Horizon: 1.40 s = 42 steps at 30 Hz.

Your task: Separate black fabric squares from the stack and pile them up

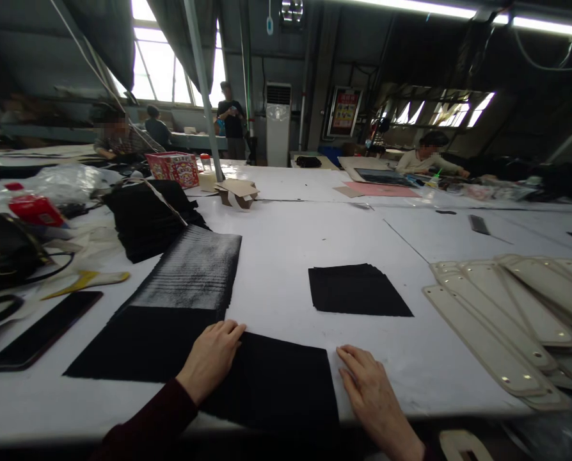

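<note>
A black fabric piece (281, 378) lies in front of me, its lower part over the table's front edge. My left hand (215, 355) is closed at its upper left corner, fingers bent over the cloth; the fingertips are partly hidden. Just off the piece's right edge is my right hand (370, 390), open, fingers stretched out over the white table with nothing in them. To the left, a fanned stack of black fabric pieces (137, 342) has whitish-grey bands (190, 269) along its upper part. A smaller black fabric stack (357, 291) lies beyond my hands.
On the left are a dark phone (43, 330), a yellow-handled tool (87, 282), a red bottle (36, 208) and a thick black bundle (146, 214). Beige panels with metal eyelets (501, 333) overlap on the right. Co-workers (427, 157) sit farther back; a pole (204, 89) rises from the table.
</note>
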### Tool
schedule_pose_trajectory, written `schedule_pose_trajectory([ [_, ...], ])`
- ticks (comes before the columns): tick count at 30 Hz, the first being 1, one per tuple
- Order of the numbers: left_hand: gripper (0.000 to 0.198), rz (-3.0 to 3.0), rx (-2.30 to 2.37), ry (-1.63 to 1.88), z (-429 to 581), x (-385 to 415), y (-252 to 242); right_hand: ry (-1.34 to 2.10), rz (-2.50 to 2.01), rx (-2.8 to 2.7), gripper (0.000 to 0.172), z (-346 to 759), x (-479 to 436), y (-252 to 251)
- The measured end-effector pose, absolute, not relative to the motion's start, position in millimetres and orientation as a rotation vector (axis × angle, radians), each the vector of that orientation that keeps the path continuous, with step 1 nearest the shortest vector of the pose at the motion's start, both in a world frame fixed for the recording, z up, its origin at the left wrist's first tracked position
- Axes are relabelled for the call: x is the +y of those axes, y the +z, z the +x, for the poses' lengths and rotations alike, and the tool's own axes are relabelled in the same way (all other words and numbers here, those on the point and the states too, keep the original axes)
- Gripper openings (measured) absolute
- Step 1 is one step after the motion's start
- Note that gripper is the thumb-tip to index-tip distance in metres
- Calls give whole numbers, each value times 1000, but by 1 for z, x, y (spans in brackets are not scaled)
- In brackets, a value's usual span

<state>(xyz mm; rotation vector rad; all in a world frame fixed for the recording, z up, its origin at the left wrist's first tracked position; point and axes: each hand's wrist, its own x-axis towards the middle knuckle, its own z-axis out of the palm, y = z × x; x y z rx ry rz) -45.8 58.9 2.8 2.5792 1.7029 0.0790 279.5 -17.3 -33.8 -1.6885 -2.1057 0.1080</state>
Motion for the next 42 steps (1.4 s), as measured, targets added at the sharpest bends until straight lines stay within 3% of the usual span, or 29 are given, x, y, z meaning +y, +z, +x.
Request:
schedule_pose_trajectory([
  [11, 16, 2501, 1711, -46, -44, 75, 15, 201, -1373, -2458, 57, 176, 17, -32],
  [18, 14, 2395, 1622, 85, -50, 74, 20, 170, -1507, -2485, 60, 255, -2, -46],
  [22, 12, 2051, 1402, 252, -48, 70, 35, 336, -1643, -2226, 70, 280, -7, -44],
  [23, 15, 1968, 1339, 283, -47, 70, 37, 416, -1655, -2159, 64, 282, -7, -43],
  [27, 19, 1731, 1172, 395, -38, 78, 30, 931, -1662, -1793, 12, 292, 4, -37],
  [29, 20, 1647, 1116, 431, -24, 91, 21, 1098, -1638, -1586, 7, 307, 17, -27],
  [38, 42, 1745, 1226, 738, 116, 187, 33, 440, -1975, -1524, 39, 416, 144, 49],
  [42, 43, 1893, 1344, 815, 112, 197, 36, 160, -1993, -1599, 43, 411, 159, 36],
])
